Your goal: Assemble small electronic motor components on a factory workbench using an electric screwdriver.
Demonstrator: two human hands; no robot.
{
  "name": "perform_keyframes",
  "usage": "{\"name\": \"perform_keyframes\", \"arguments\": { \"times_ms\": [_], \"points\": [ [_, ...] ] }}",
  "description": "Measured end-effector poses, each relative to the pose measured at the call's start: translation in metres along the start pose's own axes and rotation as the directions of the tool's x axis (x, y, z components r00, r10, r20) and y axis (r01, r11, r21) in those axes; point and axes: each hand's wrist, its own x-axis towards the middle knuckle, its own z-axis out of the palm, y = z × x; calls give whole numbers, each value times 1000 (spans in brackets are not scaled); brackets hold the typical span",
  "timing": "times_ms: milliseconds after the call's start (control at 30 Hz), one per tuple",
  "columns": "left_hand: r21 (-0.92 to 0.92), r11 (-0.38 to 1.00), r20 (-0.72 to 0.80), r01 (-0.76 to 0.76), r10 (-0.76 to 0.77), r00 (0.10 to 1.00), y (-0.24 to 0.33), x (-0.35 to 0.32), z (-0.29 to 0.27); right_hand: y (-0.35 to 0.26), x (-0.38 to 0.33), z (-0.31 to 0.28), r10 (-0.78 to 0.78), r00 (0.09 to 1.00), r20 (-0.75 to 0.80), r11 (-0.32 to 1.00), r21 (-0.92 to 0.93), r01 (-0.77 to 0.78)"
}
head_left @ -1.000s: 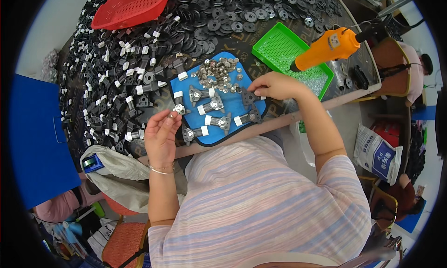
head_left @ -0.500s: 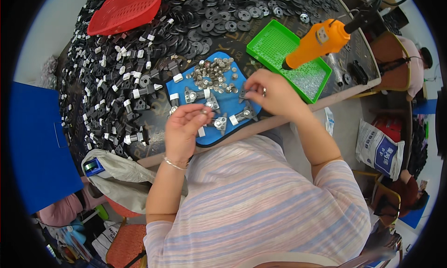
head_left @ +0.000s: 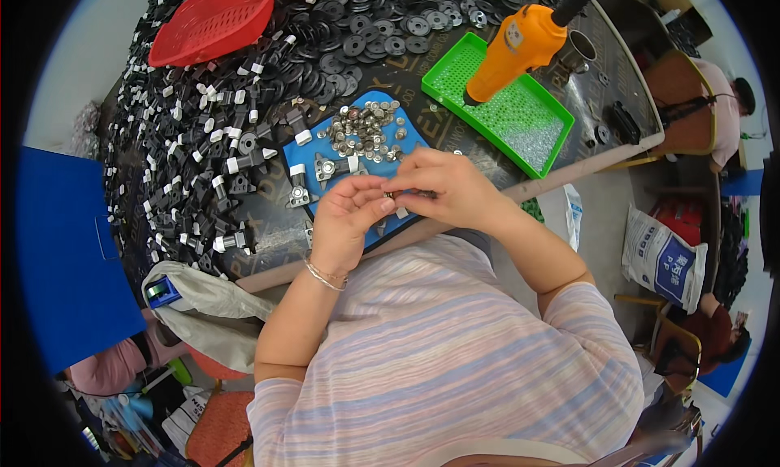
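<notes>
My left hand (head_left: 345,219) and my right hand (head_left: 451,189) meet over the front of a blue mat (head_left: 305,154). Between my left thumb and fingers is a small metal piece (head_left: 388,194), mostly covered. My right fingers pinch a small dark part (head_left: 422,194), largely hidden; the two pieces are close together at the fingertips. On the mat behind my hands lies a heap of small round metal pieces (head_left: 361,130). Dark brackets with white ends, such as this bracket (head_left: 333,167), lie beside my left hand, some partly hidden under it.
An orange power screwdriver (head_left: 517,49) hangs above a green tray (head_left: 496,114) with small clear bits. Black parts with white ends (head_left: 215,142) cover the table's left; black discs (head_left: 382,41) are piled at the back beside a red basket (head_left: 213,24). Other people sit nearby.
My right hand has come left from the mat's right side with the dark part, meeting my left hand, which moved slightly right. The hanging screwdriver has shifted left and up.
</notes>
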Motion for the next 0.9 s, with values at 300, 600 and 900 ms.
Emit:
{"name": "perform_keyframes", "arguments": {
  "times_ms": [300, 600, 900],
  "points": [
    [-16, 998, -98, 58, -59, 993, 1, -3, 4, 27, -9, -12, 218, 970, -109, 975, 55, -214],
    [1, 1000, -117, 31, -31, 993, 3, -5, -2, 52, -16, -11, 296, 954, -57, 947, -116, -300],
    [23, 1000, -121, -10, 13, 993, 5, -8, -7, 44, -21, -17, 293, 952, -86, 929, -209, -304]
  ]
}}
